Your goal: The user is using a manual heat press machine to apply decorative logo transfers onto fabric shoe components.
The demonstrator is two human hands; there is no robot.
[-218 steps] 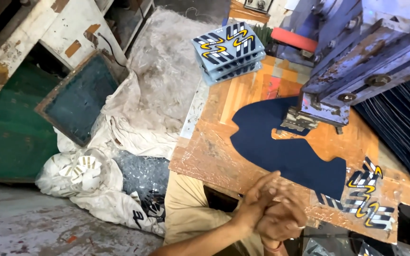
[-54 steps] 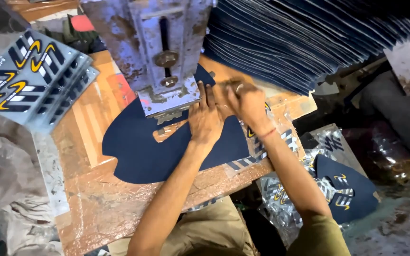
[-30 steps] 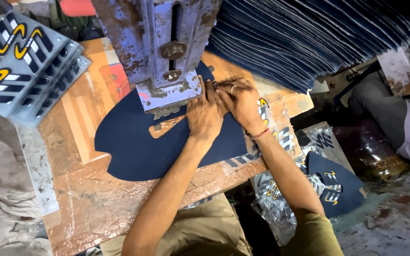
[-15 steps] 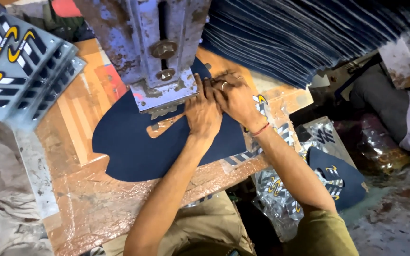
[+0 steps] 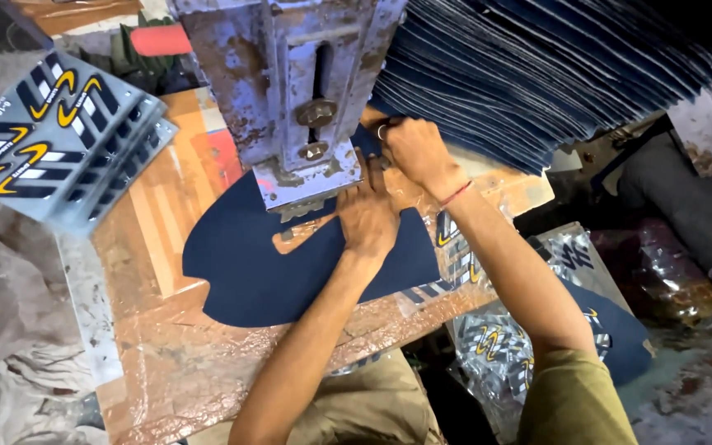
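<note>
- Navy cut piece [image 5: 290, 272] lies flat on the worn wooden bench [image 5: 166, 363], its upper edge tucked under the foot of the blue-grey metal press [image 5: 306, 107]; an irregular cut-out near the press foot shows bare wood through it.
- Left hand [image 5: 368, 218] rests palm-down on the piece just right of the press foot, fingers close together and pressed flat, tips pointing toward the foot.
- Right hand [image 5: 414, 148] sits higher, beside the press and at the piece's top edge; fingers curled and bunched as if pinching sth small – can't tell what, too small to make out.
- Progress, as a judgement: piece is placed and held under the press w/ one opening already in it; the rest of the panel looks uncut, so work seems partway at most.
- Striped printed sheets (grey, navy, yellow curves) [image 5: 59, 140] stacked at bench's far-left corner, well apart from both hands.
- Big stack of navy sheets [image 5: 554, 74] fans out right behind the press, near the right hand.
- Clear bags of printed trim [image 5: 521, 338] hang off the bench's near-right edge.
- Room: rough workshop, grimy floor, crumpled pale sacks [image 5: 18, 330] lower left; surface scuffed and stained (tape or film peeling along the front edge).
</note>
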